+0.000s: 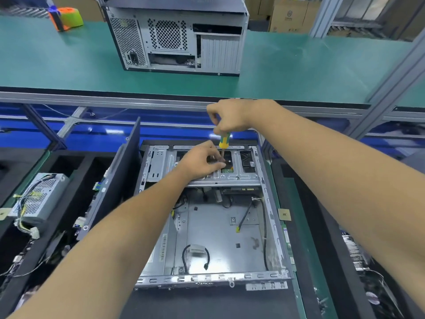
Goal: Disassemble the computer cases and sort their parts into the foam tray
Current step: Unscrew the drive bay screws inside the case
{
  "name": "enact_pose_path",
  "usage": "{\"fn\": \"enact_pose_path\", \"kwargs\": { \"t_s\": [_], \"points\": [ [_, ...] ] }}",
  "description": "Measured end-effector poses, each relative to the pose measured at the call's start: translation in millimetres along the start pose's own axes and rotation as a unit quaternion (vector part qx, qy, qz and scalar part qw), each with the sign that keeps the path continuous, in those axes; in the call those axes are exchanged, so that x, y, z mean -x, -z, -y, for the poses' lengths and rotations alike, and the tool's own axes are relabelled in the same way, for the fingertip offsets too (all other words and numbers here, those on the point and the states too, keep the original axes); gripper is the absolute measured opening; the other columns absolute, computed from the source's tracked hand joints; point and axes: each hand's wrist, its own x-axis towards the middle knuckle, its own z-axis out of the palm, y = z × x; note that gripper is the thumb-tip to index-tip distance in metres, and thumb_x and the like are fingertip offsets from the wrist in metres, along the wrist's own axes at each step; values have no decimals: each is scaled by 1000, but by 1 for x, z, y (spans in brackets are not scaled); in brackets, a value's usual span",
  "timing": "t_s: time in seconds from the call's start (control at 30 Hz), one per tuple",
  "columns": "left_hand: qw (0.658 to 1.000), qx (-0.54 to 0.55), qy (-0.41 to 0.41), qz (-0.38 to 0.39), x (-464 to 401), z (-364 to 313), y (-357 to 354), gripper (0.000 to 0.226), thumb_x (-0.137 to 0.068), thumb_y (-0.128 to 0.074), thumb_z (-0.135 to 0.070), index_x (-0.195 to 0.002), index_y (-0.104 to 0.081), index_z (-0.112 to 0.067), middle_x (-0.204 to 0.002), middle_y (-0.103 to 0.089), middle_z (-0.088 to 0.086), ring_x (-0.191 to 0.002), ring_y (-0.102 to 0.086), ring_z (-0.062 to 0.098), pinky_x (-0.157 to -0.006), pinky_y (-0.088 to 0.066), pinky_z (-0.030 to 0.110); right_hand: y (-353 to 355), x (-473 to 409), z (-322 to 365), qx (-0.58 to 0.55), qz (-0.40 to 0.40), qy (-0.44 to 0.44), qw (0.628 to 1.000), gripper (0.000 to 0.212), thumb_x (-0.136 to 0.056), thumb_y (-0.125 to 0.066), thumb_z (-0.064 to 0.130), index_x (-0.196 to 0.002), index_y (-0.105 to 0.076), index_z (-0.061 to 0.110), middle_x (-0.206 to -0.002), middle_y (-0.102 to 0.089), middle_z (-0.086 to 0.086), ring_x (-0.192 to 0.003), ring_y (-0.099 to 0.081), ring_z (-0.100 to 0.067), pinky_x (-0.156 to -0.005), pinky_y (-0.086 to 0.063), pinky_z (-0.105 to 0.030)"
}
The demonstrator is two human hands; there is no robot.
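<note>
Two cases: one open computer case point(213, 217) lies flat at the near edge of the bench, side panel off; a second, closed case point(177, 35) stands on the green conveyor point(299, 65) at the far side, rear panel toward the camera.
Open case: bare metal floor with loose black cables point(195, 256) in the near half; a metal drive cage point(220, 166) spans its far end.
Side panel point(115, 180): one dark panel, leaning upright against the open case's left wall.
Foam tray point(76, 171): black foam to the left of the open case, divided into compartments; one holds a grey power supply point(39, 196) with its bundle of wires spilling toward the near edge; a farther compartment's contents cannot be made out.
Right hand point(232, 116): fingers curled round the top of one screwdriver point(224, 141) with a yellow and green handle, held upright over the drive cage.
Left hand point(202, 161): fingertips pinched around the screwdriver's shaft close to the tip, resting on the drive cage.
Screw: hidden under the fingers, cannot tell.
Tape dispenser point(66, 18): one orange and green item at the conveyor's far left corner.
</note>
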Motion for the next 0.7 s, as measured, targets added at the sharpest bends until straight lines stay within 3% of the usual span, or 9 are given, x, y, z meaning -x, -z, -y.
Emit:
{"fn": "enact_pose_path", "kwargs": {
  "t_s": [0.07, 0.17, 0.3, 0.4, 0.47, 0.53, 0.63, 0.7],
  "points": [
    [999, -33, 6, -10, 1, 0, 0, 12, -86, -76, -50, -90, -77, -38, -98, -59, -16, -88, -59, 5, -75, -53, 40, 1, 3, -7, 75, -23, -45, 996, 21, -96, -49, 40, -82, -43, 25, -81, -54, 1, -70, -48, -18, -58, -30, -33],
    [996, -80, -8, -30, 2, 1, 0, 16, -87, -72, -55, -89, -77, -40, -96, -59, -21, -86, -60, 7, -76, -49, 37, 1, 8, -18, 98, -35, -69, 992, 23, -101, -37, 39, -84, -42, 26, -81, -51, 1, -69, -45, -15, -59, -29, -34],
    [991, -109, -48, -64, 2, 4, -2, 19, -84, -69, -51, -88, -79, -36, -94, -63, -20, -83, -56, 12, -90, -37, 40, 3, 17, -23, -10, -6, -49, 999, 9, -90, -55, 20, -84, -48, 22, -77, -54, 2, -67, -46, -17, -58, -30, -32],
    [988, -106, -55, -97, 2, 7, -4, 12, -81, -74, -49, -84, -78, -39, -90, -62, -22, -91, -39, 11, -80, -19, 35, -1, 18, -19, -39, -35, -9, 999, 16, -77, -54, -1, -84, -53, 14, -77, -51, 1, -65, -42, -14, -53, -28, -31],
    [989, -103, -52, -89, 1, 7, -4, 11, -80, -78, -50, -84, -76, -39, -91, -61, -22, -92, -36, 12, -77, -17, 34, -6, 15, -17, -46, -55, 19, 997, 18, -76, -52, -4, -86, -57, 10, -79, -51, 1, -69, -42, -11, -55, -34, -28],
    [992, -88, -47, -80, 0, 7, -4, 12, -80, -81, -48, -83, -76, -38, -91, -63, -19, -91, -36, 14, -77, -19, 35, -9, 11, -14, -68, -72, 42, 994, 22, -75, -53, -7, -91, -61, 6, -84, -53, -1, -76, -42, -9, -59, -36, -22],
    [993, -83, -41, -70, 0, 5, -3, 12, -80, -81, -45, -81, -73, -36, -92, -65, -16, -90, -35, 15, -77, -20, 34, -10, 6, -9, -90, -57, 57, 993, 23, -78, -58, -4, -97, -62, 7, -89, -52, -1, -82, -45, -11, -64, -42, -33],
    [994, -79, -34, -69, 0, 4, -3, 13, -80, -80, -45, -80, -70, -37, -91, -65, -15, -90, -35, 15, -77, -21, 35, -8, 3, -7, -67, -41, 46, 996, 17, -84, -65, 14, -99, -58, 12, -91, -51, 0, -81, -50, -19, -62, -40, -37]
  ]
}}
